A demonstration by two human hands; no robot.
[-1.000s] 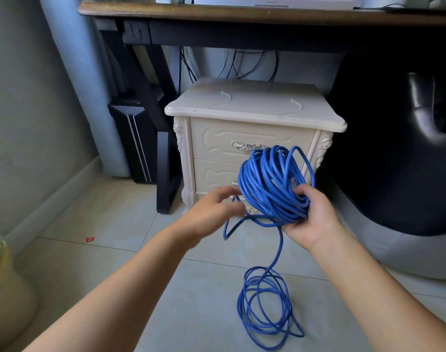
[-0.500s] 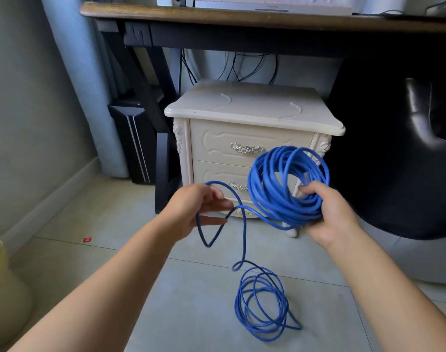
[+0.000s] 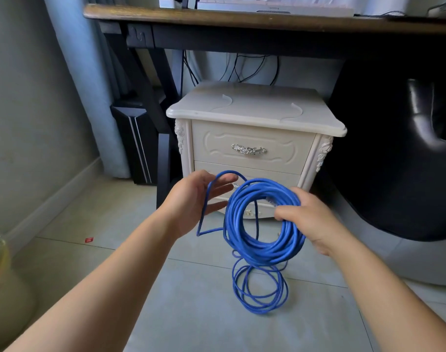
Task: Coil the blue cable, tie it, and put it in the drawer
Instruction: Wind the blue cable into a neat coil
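Beneath the table (image 3: 242,20), the cream bedside cabinet (image 3: 255,107), both drawers closed, the top drawer (image 3: 252,138) facing me. The blue cable (image 3: 262,250): most is gathered into a coil held in the air before the cabinet, with a few loose loops (image 3: 260,293) on the floor (image 3: 115,275) below. My right hand (image 3: 310,217) curls round the coil's side; my left hand (image 3: 191,199), fingers nearly straight, carries one strand across them. Coiling appears well advanced but unfinished; tying and stowing are not yet done
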